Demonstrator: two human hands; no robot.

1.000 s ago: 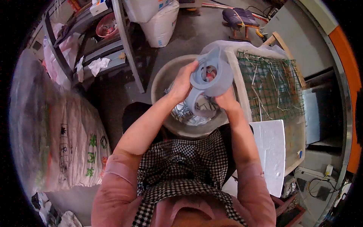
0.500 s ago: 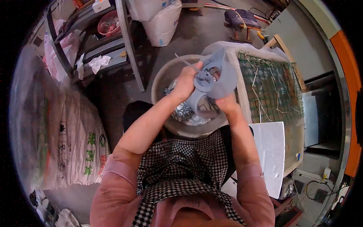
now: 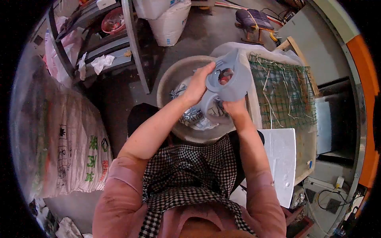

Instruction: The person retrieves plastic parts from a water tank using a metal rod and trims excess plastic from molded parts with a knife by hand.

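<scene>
Both hands hold a grey-blue plastic jug [image 3: 234, 87] with a pointed spout and a loop handle, tilted so its round opening faces me. My left hand [image 3: 199, 84] is closed on its left rim. Low on its right side, near the handle, my right hand [image 3: 235, 108] grips the jug; its fingers are partly hidden behind the plastic. Reddish shapes show through the opening. Below the jug stands a large round tub [image 3: 163, 87] between my knees. Small grey plastic scraps [image 3: 194, 115] lie in the tub.
To the right is a framed bin with green netting [image 3: 279, 93], and a white foam board [image 3: 279, 158] lies nearer me. Full woven sacks [image 3: 79, 146] stand at left. A metal rack [image 3: 137, 51] and white sacks [image 3: 170, 25] are behind the tub.
The thin plastic strip that stuck out beside my left hand no longer shows there. Grey pieces across the jug's opening are gone from it. Both hands keep hold of the jug.
</scene>
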